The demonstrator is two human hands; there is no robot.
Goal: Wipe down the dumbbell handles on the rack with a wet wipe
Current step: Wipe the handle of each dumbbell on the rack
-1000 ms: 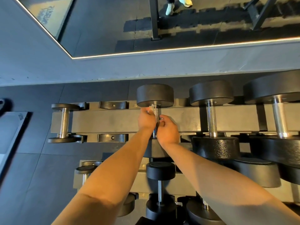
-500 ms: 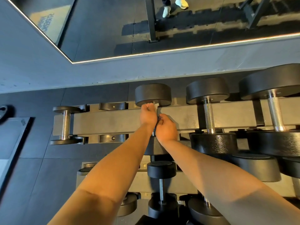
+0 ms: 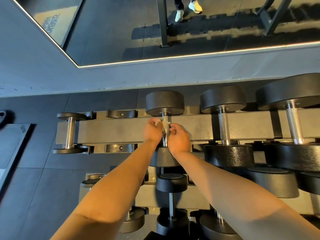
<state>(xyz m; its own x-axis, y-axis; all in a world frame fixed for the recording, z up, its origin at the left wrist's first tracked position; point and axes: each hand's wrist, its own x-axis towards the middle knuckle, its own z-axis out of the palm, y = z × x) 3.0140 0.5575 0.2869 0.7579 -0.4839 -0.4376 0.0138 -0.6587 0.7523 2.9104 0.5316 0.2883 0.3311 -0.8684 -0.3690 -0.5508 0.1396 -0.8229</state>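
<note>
On the rack's [image 3: 112,130] top tier, mid-row, the wet wipe [image 3: 162,124] lies across a dumbbell handle [image 3: 165,134]. It's a crumpled white strip over the far half of the knurled chrome bar, w/ one end going off to each side.

Left hand [image 3: 152,131] is just left of the bar, fingers curled, pinching the wipe's left end. Right hand [image 3: 179,138] is just right of the bar and a bit nearer the camera. Its fingers are curled in vs. the handle and nip the wipe's right end. So both hands are clenched on the wipe, bar between them. Both forearms are bare and reach in from the bottom edge.

The handle runs front-to-back, w/ its far black head [image 3: 164,103] past the back rail and its near head [image 3: 164,158] partly hidden between the wrists.

- Left on the same tier: 2 vacant cradles [image 3: 121,113], then a small dumbbell [image 3: 69,133] at the rack's end.
- Right: a bigger dumbbell [image 3: 224,129], then a still bigger one [image 3: 294,125] cut by the frame edge.
- Lower tier: more black dumbbells, incl. a thin-handled one [image 3: 171,196] directly below the hands.

Rack stands on dark floor tiles [image 3: 34,179] vs. a grey wall [image 3: 34,66]. Above it is a mirror [image 3: 103,32] w/ a lit edge, reflecting a pair of light shoes [image 3: 179,15] and machine legs.
</note>
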